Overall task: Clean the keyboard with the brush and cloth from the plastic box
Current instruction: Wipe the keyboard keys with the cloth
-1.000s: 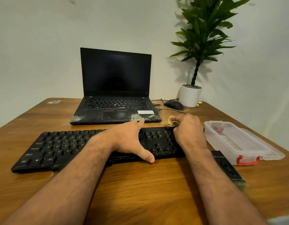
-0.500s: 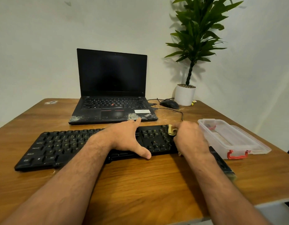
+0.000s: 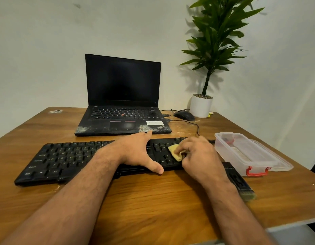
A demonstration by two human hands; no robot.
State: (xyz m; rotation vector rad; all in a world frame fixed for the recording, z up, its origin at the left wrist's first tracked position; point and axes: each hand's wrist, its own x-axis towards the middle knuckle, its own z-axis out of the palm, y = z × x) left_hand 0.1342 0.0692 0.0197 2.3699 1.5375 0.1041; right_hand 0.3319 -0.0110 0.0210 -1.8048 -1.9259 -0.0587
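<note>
A black keyboard (image 3: 64,160) lies across the wooden table (image 3: 153,200) in front of me. My left hand (image 3: 137,152) rests flat on its middle, fingers straight, thumb over the front edge. My right hand (image 3: 199,158) grips a small yellow cloth (image 3: 175,152) and presses it onto the keys at the keyboard's right end. The black brush (image 3: 239,183) lies on the table beside my right wrist, bristles toward the near edge. The clear plastic box (image 3: 241,152) with red clips stands open just to the right.
An open black laptop (image 3: 123,103) stands behind the keyboard. A black mouse (image 3: 184,115) with its cable and a potted plant (image 3: 201,105) occupy the back right corner. The box lid (image 3: 277,161) lies against the box, near the table's right edge.
My right hand has slid left and toward me along the keys, and more of the yellow cloth now shows. My left hand stays on the keyboard. The camera view shifted slightly.
</note>
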